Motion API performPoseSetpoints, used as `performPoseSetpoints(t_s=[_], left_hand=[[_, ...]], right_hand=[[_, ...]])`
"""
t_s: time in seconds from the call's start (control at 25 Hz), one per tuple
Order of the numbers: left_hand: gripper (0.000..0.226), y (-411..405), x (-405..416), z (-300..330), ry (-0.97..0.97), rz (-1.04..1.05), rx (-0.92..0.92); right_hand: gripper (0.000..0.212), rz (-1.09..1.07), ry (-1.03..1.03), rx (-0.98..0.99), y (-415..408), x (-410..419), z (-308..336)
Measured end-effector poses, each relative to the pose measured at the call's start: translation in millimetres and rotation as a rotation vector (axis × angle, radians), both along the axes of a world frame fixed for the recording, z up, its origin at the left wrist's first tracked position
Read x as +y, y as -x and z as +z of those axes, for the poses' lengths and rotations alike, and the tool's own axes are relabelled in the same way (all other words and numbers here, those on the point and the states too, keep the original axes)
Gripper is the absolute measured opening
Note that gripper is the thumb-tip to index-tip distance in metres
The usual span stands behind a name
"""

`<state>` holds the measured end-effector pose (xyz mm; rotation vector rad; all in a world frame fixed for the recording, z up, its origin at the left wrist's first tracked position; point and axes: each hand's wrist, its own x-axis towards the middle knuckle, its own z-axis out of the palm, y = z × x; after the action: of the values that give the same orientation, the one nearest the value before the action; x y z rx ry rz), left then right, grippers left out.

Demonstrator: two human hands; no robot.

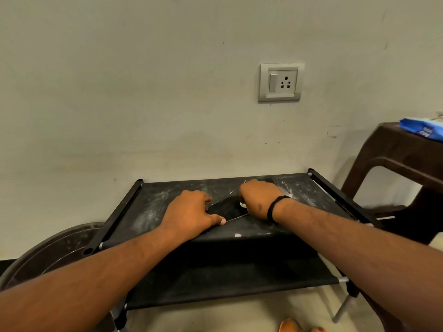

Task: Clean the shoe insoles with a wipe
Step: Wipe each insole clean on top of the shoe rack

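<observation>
Mostly dusty black rack [153, 204], socket [281, 82] above.

Much of the insole and wipe sits under the hands

The dark insole [230, 207] shows only between the two hands, its ends covered by the left hand [191, 212] and right hand [259, 197]. Of the wipe [243, 205] only a pale scrap peeks out beneath the right hand's curled fingers. The blue packet [422, 130] is cut by the right edge, its lettering unreadable. Two orange shapes [290, 325] at the bottom edge are too cropped to identify.
</observation>
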<state>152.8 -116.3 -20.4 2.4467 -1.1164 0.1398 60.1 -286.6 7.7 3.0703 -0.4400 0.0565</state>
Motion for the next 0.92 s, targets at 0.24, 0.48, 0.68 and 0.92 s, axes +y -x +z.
performPoseSetpoints(t_s=[0.24,0.48,0.68,0.92], left_hand=[[0.073,-0.2,-2.0,2.5,-0.014,0.002,-0.006],[0.058,1.1,-0.8,2.6,-0.009,-0.003,0.017],[0.051,4.0,0.5,6.1,-0.015,-0.056,0.04],[0.034,3.7,5.0,8.3,-0.039,-0.11,0.101]], right_hand=[[0.019,0.091,-0.059,-0.008,-9.9,15.0,-0.1],[0.012,0.106,-0.136,0.025,-10.9,21.9,4.2],[0.018,0.038,0.042,-0.016,-16.3,28.6,2.3],[0.012,0.111,-0.271,0.038,-6.7,36.1,9.4]])
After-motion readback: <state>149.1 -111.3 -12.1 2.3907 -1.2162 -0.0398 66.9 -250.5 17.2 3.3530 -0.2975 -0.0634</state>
